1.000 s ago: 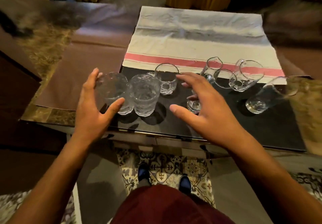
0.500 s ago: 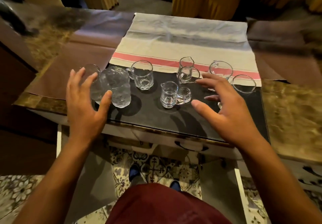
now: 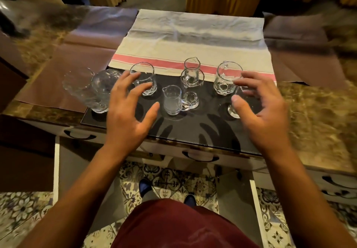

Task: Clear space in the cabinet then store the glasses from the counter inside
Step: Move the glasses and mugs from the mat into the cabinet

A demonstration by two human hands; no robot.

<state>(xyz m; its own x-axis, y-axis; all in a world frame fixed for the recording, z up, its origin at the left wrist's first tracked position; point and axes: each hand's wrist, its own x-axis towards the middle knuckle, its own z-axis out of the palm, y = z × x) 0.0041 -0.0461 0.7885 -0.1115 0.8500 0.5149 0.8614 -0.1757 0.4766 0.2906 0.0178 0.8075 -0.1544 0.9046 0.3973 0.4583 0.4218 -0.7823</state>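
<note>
Left hand: the left hand (image 3: pixel 128 110) has swung in from the two textured tumblers toward the frame's centre. It now hovers, fingers spread and slack and gripping nothing, over the dark mat (image 3: pixel 195 131).
Right hand: the right hand (image 3: pixel 260 108) has drifted to centre right, fingers loosely fanned and empty. It hides part of a glass at the mat's right edge, so only the base (image 3: pixel 232 111) shows.
Glasses: all sit on the counter in mid-frame. Two textured tumblers (image 3: pixel 100 91) stand touching at left. A clear glass (image 3: pixel 144 77) sits behind the left fingers, and a rounded jug glass (image 3: pixel 226 78) just left of the right fingers.
Centre cluster: a small handled pitcher (image 3: pixel 172 100), another glass (image 3: pixel 192 77) and a spouted one (image 3: pixel 191 63) stand between the hands.
Around: a striped cloth (image 3: pixel 193 41) lies beyond the mat. Drawer handles (image 3: pixel 200 157) line the counter front below. Patterned floor tiles (image 3: pixel 170 182) and dark shoes fill the lower centre.
In the way: both open hands screen the glasses behind them.
</note>
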